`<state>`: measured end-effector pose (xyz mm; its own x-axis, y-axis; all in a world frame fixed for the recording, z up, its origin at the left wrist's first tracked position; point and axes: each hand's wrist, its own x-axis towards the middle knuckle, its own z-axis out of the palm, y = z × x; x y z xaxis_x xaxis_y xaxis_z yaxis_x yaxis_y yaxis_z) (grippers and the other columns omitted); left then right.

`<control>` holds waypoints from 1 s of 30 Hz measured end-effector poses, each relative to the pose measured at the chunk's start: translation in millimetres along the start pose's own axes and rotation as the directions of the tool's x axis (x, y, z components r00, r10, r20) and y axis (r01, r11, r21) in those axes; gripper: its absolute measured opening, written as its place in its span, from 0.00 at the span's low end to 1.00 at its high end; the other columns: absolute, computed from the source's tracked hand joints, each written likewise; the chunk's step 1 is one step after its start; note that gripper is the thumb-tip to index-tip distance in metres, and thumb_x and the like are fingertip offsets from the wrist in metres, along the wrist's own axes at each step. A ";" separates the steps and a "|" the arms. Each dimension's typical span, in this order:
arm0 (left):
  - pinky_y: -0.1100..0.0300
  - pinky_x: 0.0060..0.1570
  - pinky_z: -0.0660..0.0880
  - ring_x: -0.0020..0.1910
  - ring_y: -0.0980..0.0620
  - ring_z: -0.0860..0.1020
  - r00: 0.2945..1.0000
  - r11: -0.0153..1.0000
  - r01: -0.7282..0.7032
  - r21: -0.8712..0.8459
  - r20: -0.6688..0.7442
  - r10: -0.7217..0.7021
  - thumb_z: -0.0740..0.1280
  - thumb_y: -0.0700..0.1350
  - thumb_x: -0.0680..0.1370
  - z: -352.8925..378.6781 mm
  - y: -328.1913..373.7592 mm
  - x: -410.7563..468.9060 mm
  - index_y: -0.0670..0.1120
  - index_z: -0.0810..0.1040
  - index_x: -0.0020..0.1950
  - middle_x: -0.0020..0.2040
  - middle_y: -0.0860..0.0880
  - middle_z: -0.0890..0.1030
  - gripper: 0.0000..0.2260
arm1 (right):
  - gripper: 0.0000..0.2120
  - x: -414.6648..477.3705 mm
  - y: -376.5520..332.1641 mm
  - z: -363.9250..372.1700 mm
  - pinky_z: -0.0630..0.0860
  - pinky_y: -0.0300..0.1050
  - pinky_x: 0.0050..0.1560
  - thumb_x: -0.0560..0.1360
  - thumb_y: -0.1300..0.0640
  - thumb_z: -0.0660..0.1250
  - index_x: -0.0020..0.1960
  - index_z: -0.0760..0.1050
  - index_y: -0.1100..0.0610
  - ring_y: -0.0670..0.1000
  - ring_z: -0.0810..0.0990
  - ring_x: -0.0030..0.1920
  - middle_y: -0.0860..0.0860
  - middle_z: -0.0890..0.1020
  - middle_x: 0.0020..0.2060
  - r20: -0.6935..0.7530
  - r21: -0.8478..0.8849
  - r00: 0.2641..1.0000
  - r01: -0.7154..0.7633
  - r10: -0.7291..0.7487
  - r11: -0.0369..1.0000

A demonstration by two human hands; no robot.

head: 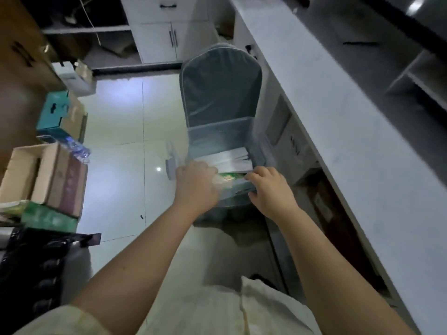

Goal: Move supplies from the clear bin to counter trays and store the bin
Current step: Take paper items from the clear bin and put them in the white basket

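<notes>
Though blurry, hands apparently on bin

We stood on the working side of a long white service counter, in what looked like the back area of a shop or eatery — we could not tell which. Open cubby shelves ran above the counter's far edge, and drawers sat beneath it. At the end of the aisle stood a white cabinet with a drawer and double doors. Stock crowded the other side: cardboard boxes, a teal carton, green packs and a wrapped pack of water bottles. The floor was pale glossy tile. A chair in a grey fitted cover — the banquet sort — stood against the counter.
</notes>
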<state>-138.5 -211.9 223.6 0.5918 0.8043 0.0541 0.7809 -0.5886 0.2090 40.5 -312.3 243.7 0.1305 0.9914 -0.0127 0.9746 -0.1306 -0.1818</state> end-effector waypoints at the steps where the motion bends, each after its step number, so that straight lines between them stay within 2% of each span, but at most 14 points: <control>1: 0.49 0.56 0.64 0.58 0.44 0.71 0.999 0.999 0.034 0.005 0.015 -0.034 0.66 0.48 0.69 5.5 -10.3 12.3 0.52 0.77 0.60 0.57 0.49 0.78 0.19 | 0.20 20.2 1.7 6.7 0.71 0.53 0.56 0.72 0.57 0.69 0.63 0.73 0.54 0.57 0.71 0.58 0.52 0.75 0.59 0.023 0.010 1.000 0.020 -0.020 1.000; 6: 0.48 0.59 0.62 0.60 0.45 0.69 0.979 0.984 0.180 0.015 0.095 -0.181 0.65 0.48 0.70 46.7 -52.4 81.0 0.52 0.75 0.62 0.59 0.49 0.76 0.20 | 0.21 122.3 31.6 49.6 0.70 0.52 0.56 0.71 0.59 0.68 0.64 0.72 0.54 0.58 0.71 0.59 0.53 0.75 0.60 0.157 0.042 0.986 0.056 -0.062 0.998; 10: 0.49 0.57 0.62 0.60 0.44 0.69 0.948 0.962 0.274 0.012 0.166 -0.272 0.66 0.47 0.70 95.4 -69.6 138.2 0.51 0.75 0.62 0.60 0.48 0.76 0.20 | 0.22 201.4 70.5 92.7 0.68 0.52 0.59 0.72 0.58 0.67 0.65 0.72 0.54 0.58 0.70 0.61 0.53 0.74 0.62 0.270 0.080 0.961 0.048 -0.068 0.996; 15: 0.50 0.55 0.62 0.59 0.43 0.68 0.900 0.949 0.315 -0.015 0.324 -0.293 0.66 0.43 0.68 161.1 -77.1 196.9 0.50 0.73 0.64 0.61 0.46 0.74 0.24 | 0.22 274.8 109.7 151.5 0.68 0.54 0.60 0.72 0.57 0.67 0.66 0.71 0.54 0.58 0.69 0.62 0.54 0.73 0.62 0.444 0.096 0.895 0.002 -0.045 0.995; 20: 0.47 0.59 0.63 0.61 0.40 0.69 0.858 0.969 0.248 0.006 0.463 -0.222 0.67 0.38 0.67 225.9 -89.5 243.2 0.47 0.72 0.66 0.63 0.42 0.73 0.26 | 0.20 316.7 136.3 211.4 0.68 0.53 0.57 0.72 0.59 0.66 0.64 0.71 0.56 0.59 0.69 0.60 0.56 0.74 0.60 0.528 0.104 0.849 -0.033 -0.027 0.994; 24: 0.47 0.61 0.62 0.64 0.41 0.67 0.812 0.993 0.114 0.009 0.576 -0.098 0.67 0.39 0.69 282.2 -99.6 276.5 0.48 0.67 0.70 0.67 0.43 0.70 0.29 | 0.23 334.0 158.0 266.7 0.66 0.53 0.59 0.72 0.61 0.65 0.66 0.70 0.55 0.59 0.68 0.61 0.56 0.73 0.62 0.571 0.113 0.821 -0.112 0.027 0.987; 27: 0.45 0.70 0.56 0.72 0.39 0.59 0.781 0.999 0.051 0.002 0.623 -0.041 0.67 0.37 0.70 329.6 -102.7 291.6 0.46 0.61 0.74 0.74 0.39 0.62 0.34 | 0.23 339.8 175.7 305.2 0.68 0.54 0.61 0.71 0.61 0.67 0.66 0.70 0.56 0.60 0.68 0.61 0.57 0.73 0.62 0.596 0.131 0.797 -0.214 0.095 0.968; 30: 0.43 0.74 0.46 0.76 0.38 0.49 0.769 0.998 -0.050 0.032 0.639 0.017 0.65 0.31 0.69 372.3 -104.5 305.7 0.48 0.50 0.77 0.78 0.38 0.49 0.41 | 0.22 339.2 188.7 334.1 0.70 0.53 0.59 0.69 0.63 0.68 0.63 0.74 0.57 0.60 0.71 0.60 0.57 0.76 0.60 0.541 0.156 0.831 -0.250 0.129 0.955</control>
<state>35.3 65.1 -145.2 0.5966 0.5564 -0.5784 0.7567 -0.6300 0.1744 207.9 3.0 -123.4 0.1359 0.8131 -0.5660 0.8701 -0.3711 -0.3242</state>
